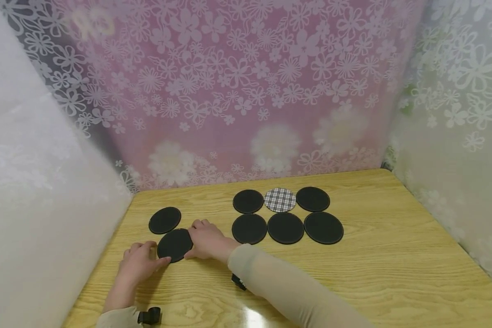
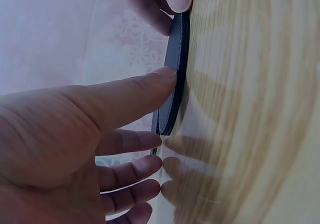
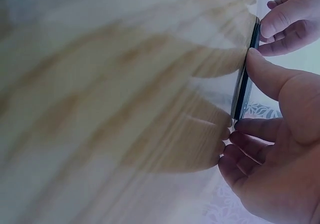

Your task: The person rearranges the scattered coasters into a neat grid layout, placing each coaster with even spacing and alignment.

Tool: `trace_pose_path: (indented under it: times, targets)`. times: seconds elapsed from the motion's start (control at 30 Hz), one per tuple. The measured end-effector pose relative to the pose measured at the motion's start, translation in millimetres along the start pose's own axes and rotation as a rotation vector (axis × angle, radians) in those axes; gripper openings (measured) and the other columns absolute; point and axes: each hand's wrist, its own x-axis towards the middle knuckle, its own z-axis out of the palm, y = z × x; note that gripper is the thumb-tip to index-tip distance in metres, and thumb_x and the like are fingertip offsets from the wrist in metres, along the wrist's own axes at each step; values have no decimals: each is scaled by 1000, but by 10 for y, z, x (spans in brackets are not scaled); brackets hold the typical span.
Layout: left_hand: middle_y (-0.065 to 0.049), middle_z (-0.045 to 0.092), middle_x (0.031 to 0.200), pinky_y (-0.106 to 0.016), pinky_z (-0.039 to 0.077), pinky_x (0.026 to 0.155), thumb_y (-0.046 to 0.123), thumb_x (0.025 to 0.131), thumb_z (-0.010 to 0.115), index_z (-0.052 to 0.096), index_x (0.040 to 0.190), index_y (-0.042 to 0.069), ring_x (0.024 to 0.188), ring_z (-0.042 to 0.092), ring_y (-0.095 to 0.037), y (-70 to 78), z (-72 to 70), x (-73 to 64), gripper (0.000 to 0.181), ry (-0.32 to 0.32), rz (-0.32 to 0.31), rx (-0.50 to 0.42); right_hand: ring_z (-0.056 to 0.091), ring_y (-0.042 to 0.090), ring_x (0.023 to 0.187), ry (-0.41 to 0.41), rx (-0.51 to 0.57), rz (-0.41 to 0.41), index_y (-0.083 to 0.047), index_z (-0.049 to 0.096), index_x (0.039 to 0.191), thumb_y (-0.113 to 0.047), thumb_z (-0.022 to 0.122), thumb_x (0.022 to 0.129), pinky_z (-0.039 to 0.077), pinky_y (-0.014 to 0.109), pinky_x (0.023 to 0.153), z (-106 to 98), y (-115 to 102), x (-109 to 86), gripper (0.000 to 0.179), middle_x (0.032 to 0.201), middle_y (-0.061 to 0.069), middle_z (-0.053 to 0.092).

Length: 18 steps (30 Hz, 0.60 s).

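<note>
Between the two hands, a round black coaster with a stitched edge lies on or close over the wooden table. My left hand holds its left side, thumb at the near edge, other fingertips down by the tabletop. At its right side my right hand grips the rim, thumb near the front and fingers toward the back. Seen edge-on in the left wrist view, the coaster has the left thumb against its rim. Just behind it lies another black coaster, its edge close to the held one.
Right of the hands are two rows of coasters. The back row has a black one, a plaid white one and another black one; three black coasters form the front row. Flowered curtains enclose the wooden table.
</note>
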Motion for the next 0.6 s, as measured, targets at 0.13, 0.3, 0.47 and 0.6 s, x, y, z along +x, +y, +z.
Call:
trace_pose_path:
  times: [0.13,0.3,0.47,0.6]
  targets:
    - [-41,59,134,-74,45,101,49,95,87,61,142,-12,124,52,-66,-22,4,25,81,1,28,-15,54,16,128,6,-4,17,-17,69,148,-66,81,94,50,28,106,7,-2,21,73,146,-1,57]
    - [-28,67,118,-70,46,99,44,95,89,62,138,-14,119,56,-60,-29,10,56,77,-4,49,-48,54,17,127,5,-5,24,-18,70,147,-66,82,93,50,28,106,3,0,51,74,147,0,57]
    - [-26,69,116,-67,50,96,40,94,90,61,136,-16,115,59,-56,-19,14,56,75,-17,43,-78,54,18,124,-15,27,35,-16,70,147,-63,86,92,51,30,103,-51,-19,61,74,146,2,58]
    - [-31,68,122,-66,52,98,36,94,91,60,136,-17,117,61,-56,8,16,58,75,-23,40,-111,54,20,121,-33,76,54,-14,71,143,-58,89,90,50,31,102,-82,-29,61,71,144,3,59]
